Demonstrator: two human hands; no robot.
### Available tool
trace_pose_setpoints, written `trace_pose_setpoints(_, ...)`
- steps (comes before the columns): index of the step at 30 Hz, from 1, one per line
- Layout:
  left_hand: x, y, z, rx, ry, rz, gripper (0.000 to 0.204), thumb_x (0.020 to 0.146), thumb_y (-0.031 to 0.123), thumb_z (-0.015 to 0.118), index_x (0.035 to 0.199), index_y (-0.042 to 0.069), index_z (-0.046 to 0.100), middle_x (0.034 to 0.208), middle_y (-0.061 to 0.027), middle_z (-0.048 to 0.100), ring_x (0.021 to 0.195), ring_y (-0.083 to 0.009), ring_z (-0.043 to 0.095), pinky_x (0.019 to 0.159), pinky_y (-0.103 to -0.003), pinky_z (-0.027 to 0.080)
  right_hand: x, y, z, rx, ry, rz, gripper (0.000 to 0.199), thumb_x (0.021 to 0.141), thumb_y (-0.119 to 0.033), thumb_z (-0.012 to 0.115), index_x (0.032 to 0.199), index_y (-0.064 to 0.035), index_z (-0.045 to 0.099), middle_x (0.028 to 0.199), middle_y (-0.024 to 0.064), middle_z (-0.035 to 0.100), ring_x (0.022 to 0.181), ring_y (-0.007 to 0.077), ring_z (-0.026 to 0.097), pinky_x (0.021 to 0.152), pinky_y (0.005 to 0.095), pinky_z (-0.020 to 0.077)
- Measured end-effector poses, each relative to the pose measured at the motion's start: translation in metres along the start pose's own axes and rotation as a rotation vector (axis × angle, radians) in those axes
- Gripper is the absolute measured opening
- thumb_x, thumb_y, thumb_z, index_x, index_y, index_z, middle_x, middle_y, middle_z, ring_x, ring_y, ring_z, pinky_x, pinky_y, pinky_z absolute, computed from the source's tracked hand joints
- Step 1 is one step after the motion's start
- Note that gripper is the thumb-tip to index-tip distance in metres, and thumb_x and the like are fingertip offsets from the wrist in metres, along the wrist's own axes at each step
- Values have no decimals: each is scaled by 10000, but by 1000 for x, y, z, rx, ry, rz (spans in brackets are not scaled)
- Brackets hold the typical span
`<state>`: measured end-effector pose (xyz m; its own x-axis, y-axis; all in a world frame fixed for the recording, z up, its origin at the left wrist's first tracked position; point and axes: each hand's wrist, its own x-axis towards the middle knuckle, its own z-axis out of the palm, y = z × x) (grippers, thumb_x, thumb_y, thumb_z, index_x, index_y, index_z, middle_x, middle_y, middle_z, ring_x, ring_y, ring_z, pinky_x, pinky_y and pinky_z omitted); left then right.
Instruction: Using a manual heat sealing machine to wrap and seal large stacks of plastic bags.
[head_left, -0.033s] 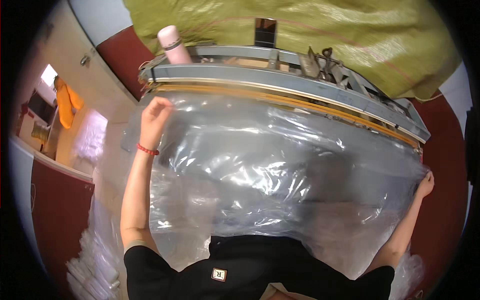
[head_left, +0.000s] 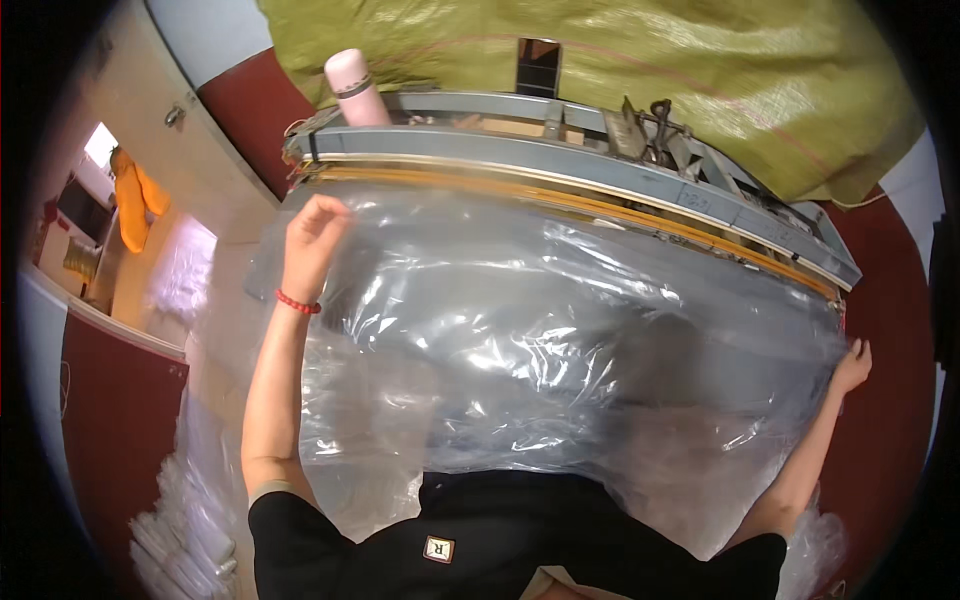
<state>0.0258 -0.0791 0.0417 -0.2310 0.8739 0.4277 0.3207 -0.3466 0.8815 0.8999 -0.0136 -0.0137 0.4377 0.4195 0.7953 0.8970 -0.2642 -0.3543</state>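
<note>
Clear, crinkled, glossy plastic sheet (head_left: pixel 520 340)

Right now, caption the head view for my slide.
Left hand and right hand spread clear plastic bag below grey sealing machine.

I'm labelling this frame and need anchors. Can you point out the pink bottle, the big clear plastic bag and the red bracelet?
Pink cylindrical bottle (head_left: pixel 352 88), head view, on its upper body.
Large clear plastic bag (head_left: pixel 560 330), head view, on its crinkled middle.
Red beaded bracelet (head_left: pixel 297 302), head view, on the band across the left wrist.
</note>
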Motion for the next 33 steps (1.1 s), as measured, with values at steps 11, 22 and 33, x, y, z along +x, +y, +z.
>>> trace_pose_setpoints(11,-39,42,-28,225,-94,139,125,743,19,573,866,15,547,884,-40,564,886,-134,514,798,-251,391,-211,-540,-56,1094,-860,-784,505,666,-245,703,1078,-13,525,1096,150,516,1014,278,490,864,342,396)
trace_pose_setpoints(22,-53,-13,-12,1003,-140,290,176,653,155,663,758,50,569,772,-76,542,796,-271,506,672,-369,398,-241,-494,-9,1407,-1240,-32,79,732,-79,664,731,-26,605,638,-35,559,584,16,457,531,163,367)
trace_pose_setpoints(33,-53,10,113,45,-547,-249,109,774,25,473,828,-4,563,684,9,539,657,-60,469,579,-226,402,-188,-402,18,1191,-933,-59,79,735,-105,645,751,-30,628,672,-24,582,635,50,498,585,195,403)
